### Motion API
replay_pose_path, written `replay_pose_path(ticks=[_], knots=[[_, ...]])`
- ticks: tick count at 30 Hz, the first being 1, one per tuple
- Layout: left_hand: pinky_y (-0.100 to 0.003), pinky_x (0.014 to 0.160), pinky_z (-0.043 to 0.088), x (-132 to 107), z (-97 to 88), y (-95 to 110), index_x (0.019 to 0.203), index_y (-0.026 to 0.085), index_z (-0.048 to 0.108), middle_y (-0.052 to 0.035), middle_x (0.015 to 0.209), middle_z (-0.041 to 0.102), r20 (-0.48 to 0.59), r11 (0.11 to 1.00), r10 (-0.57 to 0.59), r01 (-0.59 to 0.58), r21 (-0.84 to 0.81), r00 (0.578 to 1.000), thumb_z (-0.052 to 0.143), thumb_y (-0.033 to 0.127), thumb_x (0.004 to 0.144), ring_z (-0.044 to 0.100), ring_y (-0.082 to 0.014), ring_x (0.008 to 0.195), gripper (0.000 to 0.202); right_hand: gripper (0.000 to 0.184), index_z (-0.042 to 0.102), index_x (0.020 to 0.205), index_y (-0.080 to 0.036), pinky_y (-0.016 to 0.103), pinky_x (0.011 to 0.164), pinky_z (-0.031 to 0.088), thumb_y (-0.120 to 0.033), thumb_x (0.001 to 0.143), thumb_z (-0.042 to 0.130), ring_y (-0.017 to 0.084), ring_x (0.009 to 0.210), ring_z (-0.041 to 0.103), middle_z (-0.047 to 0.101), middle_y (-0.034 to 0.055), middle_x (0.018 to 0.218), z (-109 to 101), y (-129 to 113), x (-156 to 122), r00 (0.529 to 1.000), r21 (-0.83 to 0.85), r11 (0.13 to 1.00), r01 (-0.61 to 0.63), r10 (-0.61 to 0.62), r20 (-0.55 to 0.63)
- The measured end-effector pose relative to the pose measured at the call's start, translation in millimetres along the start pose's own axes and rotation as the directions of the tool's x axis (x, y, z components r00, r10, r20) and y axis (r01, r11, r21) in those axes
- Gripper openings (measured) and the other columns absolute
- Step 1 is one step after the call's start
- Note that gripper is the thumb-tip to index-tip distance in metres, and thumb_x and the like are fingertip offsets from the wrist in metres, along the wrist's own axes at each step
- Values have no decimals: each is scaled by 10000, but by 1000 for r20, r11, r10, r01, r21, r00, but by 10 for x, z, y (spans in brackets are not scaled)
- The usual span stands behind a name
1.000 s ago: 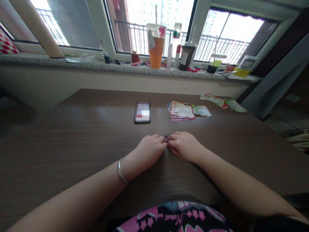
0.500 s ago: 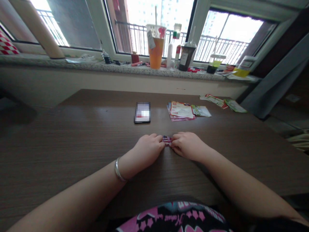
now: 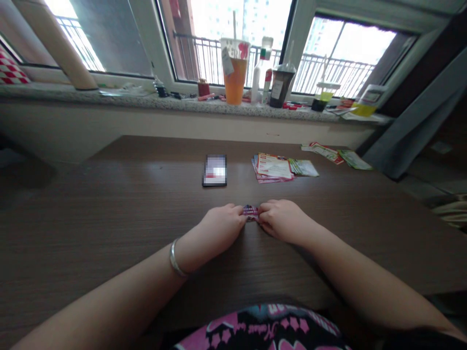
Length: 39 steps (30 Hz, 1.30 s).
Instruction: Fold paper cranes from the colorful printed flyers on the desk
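Both my hands rest on the dark wooden table [image 3: 91, 214], fingertips meeting over a small folded piece of printed paper [image 3: 250, 212], purple and red. My left hand [image 3: 221, 230], a silver bangle on its wrist, pinches the paper's left end with curled fingers. My right hand [image 3: 282, 219] pinches its right end the same way. Most of the paper is hidden under the fingers.
A phone [image 3: 215, 170] lies face up beyond my hands. To its right lies a stack of printed leaflets [image 3: 274, 167], with more leaflets [image 3: 333, 153] at the far right edge. The stone windowsill [image 3: 146, 99] carries an orange drink cup [image 3: 234, 69], bottles and other cups.
My hands have drawn slightly apart, so more of the small paper shows between the fingertips. The left wrist has shifted a little to the left.
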<state>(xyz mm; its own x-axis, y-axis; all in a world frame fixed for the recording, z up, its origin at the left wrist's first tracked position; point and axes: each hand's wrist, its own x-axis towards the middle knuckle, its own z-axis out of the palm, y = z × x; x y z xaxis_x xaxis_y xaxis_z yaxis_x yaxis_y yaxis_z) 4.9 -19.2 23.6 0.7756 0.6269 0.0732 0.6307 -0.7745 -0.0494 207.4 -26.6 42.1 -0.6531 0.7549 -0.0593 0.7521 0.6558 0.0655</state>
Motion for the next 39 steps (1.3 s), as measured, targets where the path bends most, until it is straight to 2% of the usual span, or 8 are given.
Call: replay_pose_path(ticks=[11, 16, 24, 31, 35, 39], knots=[[-277, 664, 477, -60, -103, -91, 905, 190, 672, -43, 831, 627, 32, 1000, 22, -22, -15, 999, 451, 94, 885, 593, -169, 709, 241, 225, 735, 870, -233, 289, 732, 420, -257, 885, 513, 185, 867, 629, 714, 31, 971, 17, 67, -32, 999, 63, 998, 6, -3, -45], [-300, 649, 483, -67, -106, -66, 892, 178, 674, -59, 867, 637, 23, 999, 18, -19, 37, 1000, 478, 107, 878, 599, -191, 726, 209, 220, 738, 869, -231, 297, 726, 425, -262, 879, 520, 193, 877, 629, 708, 32, 978, 31, 77, -23, 999, 74, 997, -4, 8, -49], [-324, 735, 510, -31, -14, -31, 917, 150, 666, -80, 958, 653, -2, 996, 83, -83, 23, 997, 474, 106, 874, 611, -203, 803, 201, 186, 738, 852, -228, 296, 725, 424, -271, 863, 557, 191, 863, 626, 699, 38, 966, 61, 106, -20, 997, 115, 993, -5, 14, -80], [-334, 719, 518, -9, -66, -26, 894, 146, 649, -75, 868, 671, 21, 999, 46, -47, 5, 999, 476, 154, 886, 633, -209, 768, 174, 168, 738, 854, -233, 296, 744, 437, -269, 852, 574, 189, 880, 623, 692, 39, 972, 76, 133, -15, 997, 157, 988, -8, 19, -75], [-317, 718, 508, -16, -67, -44, 969, 184, 653, -59, 906, 659, -31, 998, 62, -62, 1, 998, 478, 191, 900, 623, -200, 804, 189, 170, 738, 859, -242, 298, 766, 437, -256, 853, 569, 188, 888, 617, 688, 39, 987, 79, 136, -23, 997, 160, 987, 1, 11, -73], [-292, 696, 491, -14, -35, -61, 963, 197, 668, -57, 901, 633, -43, 997, 79, -79, 21, 996, 481, 186, 896, 597, -183, 793, 199, 162, 731, 869, -235, 301, 778, 435, -263, 852, 572, 189, 886, 612, 681, 39, 989, 77, 128, -28, 997, 160, 987, 15, -3, -72]])
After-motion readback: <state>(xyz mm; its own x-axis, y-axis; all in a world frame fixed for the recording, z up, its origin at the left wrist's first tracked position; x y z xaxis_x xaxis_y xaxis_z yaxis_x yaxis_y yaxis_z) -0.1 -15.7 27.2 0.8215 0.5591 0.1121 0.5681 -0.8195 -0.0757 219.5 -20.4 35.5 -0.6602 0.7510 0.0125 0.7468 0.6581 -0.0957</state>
